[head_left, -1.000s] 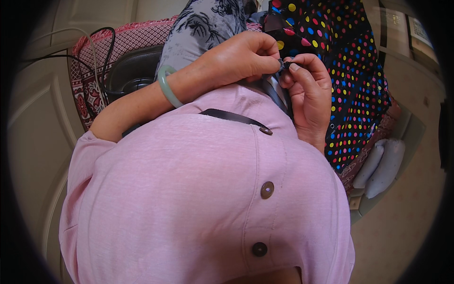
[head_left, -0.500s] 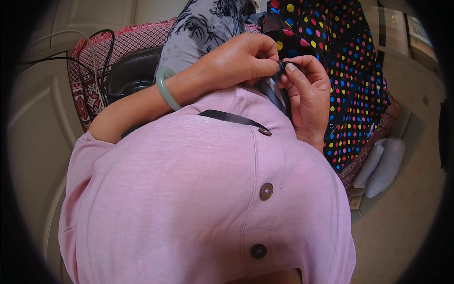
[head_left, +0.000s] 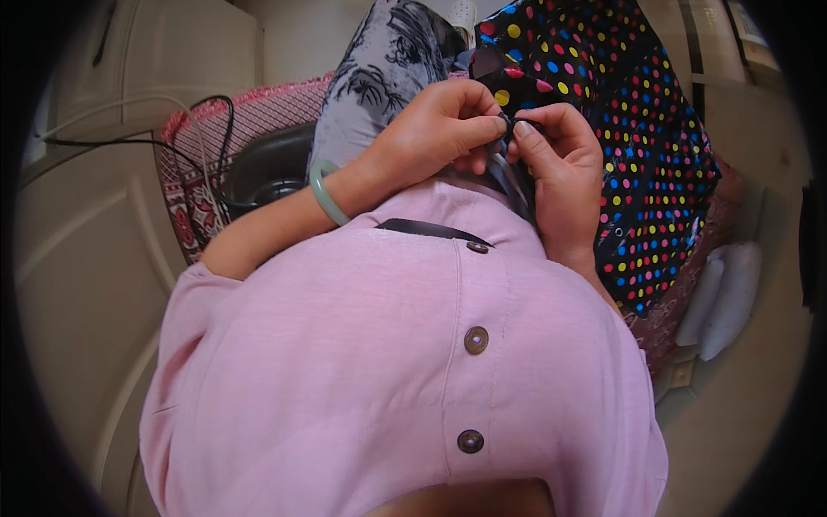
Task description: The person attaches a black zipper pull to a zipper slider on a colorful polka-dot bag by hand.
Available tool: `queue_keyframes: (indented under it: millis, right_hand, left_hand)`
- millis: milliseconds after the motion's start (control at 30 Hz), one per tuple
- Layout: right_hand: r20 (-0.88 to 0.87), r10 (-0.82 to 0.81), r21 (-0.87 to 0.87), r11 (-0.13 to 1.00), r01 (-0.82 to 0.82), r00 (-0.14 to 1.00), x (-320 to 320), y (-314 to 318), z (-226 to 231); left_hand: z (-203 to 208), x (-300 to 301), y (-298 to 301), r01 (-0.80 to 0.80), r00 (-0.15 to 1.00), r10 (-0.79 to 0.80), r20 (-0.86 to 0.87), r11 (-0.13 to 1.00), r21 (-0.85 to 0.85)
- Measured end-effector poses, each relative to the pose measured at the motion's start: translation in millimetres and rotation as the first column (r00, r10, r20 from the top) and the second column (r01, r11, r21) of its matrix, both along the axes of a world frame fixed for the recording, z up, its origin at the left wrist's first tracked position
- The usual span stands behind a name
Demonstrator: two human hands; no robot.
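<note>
Pinching a small dark piece (head_left: 507,123) between thumb and curled forefinger, the left hand (head_left: 441,125) slants rightward beside the grey trousers (head_left: 366,90); the right hand (head_left: 565,165) stands nearly upright, thumb and forefinger closed at the piece's other side, near the dotted cloth (head_left: 655,177).
</note>
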State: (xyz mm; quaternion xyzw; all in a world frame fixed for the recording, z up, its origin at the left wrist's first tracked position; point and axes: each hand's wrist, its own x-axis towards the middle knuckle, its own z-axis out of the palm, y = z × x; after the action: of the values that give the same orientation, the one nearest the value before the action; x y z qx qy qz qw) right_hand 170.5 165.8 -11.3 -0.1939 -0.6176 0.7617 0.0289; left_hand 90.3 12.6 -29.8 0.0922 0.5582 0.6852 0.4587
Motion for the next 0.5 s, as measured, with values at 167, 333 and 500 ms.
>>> queue_keyframes:
  millis: [167,333,500]
  right_hand:
    - [0.004,-0.060,-0.193,0.979,0.060,0.998,1.6,1.4,-2.6]
    - [-0.038,-0.066,-0.289,0.956,0.052,0.997,7.4,3.9,-9.8]
    - [-0.063,-0.050,-0.256,0.966,0.032,0.997,11.1,4.4,-5.2]
  left_hand:
    - [3.9,-2.4,0.4,-0.004,0.986,-0.010,0.164,0.997,0.082]
    - [9.9,2.8,0.1,0.004,0.983,-0.026,0.182,0.993,0.120]
    - [11.8,5.3,0.4,0.045,0.985,-0.063,0.161,0.993,0.109]
